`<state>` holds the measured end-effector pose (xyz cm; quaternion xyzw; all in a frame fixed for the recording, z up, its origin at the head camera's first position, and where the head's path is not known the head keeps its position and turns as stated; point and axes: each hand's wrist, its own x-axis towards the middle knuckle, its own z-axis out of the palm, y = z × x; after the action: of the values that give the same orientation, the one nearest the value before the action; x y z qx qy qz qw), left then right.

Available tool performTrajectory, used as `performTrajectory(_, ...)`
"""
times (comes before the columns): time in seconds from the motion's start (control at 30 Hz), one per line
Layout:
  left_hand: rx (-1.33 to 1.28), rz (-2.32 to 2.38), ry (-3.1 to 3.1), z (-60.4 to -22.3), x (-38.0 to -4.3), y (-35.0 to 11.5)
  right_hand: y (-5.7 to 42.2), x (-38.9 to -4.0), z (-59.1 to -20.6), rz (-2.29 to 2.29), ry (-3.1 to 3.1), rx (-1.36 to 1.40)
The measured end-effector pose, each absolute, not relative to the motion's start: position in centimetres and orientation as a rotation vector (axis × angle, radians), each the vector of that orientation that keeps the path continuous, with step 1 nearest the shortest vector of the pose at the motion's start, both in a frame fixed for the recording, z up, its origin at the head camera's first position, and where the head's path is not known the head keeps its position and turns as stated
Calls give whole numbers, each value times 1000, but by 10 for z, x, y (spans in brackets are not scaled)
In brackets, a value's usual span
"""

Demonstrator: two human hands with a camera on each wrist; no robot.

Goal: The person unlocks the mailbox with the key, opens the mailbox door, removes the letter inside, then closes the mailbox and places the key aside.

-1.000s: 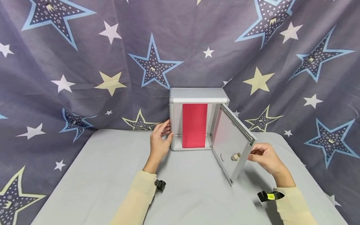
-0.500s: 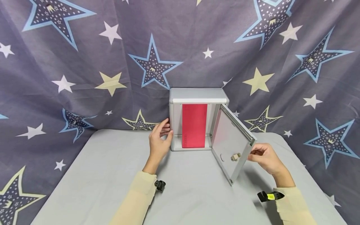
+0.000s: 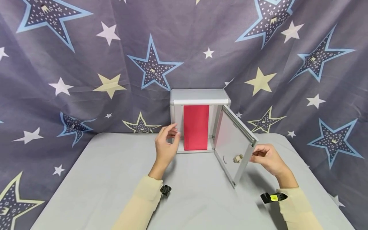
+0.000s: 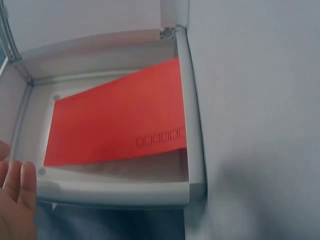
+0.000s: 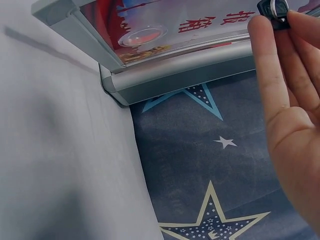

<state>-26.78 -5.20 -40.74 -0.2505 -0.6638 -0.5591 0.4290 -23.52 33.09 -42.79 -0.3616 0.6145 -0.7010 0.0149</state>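
Note:
A silvery metal box (image 3: 199,96) stands upright at the back of the table, its door (image 3: 231,137) swung wide to the right. Inside leans a red envelope (image 3: 196,127), with a row of small printed squares on it in the left wrist view. My left hand (image 3: 166,147) is at the box's left front edge, fingers loosely extended towards the opening and holding nothing. On the outer face of the door, my right hand (image 5: 295,100) pinches a black-headed key (image 5: 273,10) with a metal ring. The lock's inner end (image 3: 237,158) sticks out from the door's inside.
Grey cloth covers the table (image 3: 120,179). Right behind the box hangs a dark curtain (image 3: 143,19) printed with stars. The open door juts forward over the table's right half. Printed red characters (image 5: 215,21) mark the door's outer face.
My left hand has left the box's left side and moved right, in front of the opening's edge. My right hand stays at the key. The head view has shifted slightly.

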Motion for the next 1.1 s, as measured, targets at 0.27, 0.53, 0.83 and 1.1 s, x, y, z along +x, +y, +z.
performTrajectory(0.27,-694,-1435,-1679,-414,-271,-43,330,-237,-428,-2169,1923,-1088)
performTrajectory(0.53,-745,-1466,-1691,-439,-294,-33,331,-237,-426,-2162,1926,-1132)
performTrajectory(0.83,-735,-1405,-1901,-445,-299,-18,332,-236,-427,-2180,1872,-1198)
performTrajectory(1.1,-626,-1326,-2080,-444,-301,-4,331,-235,-427,-2160,1942,-1115)
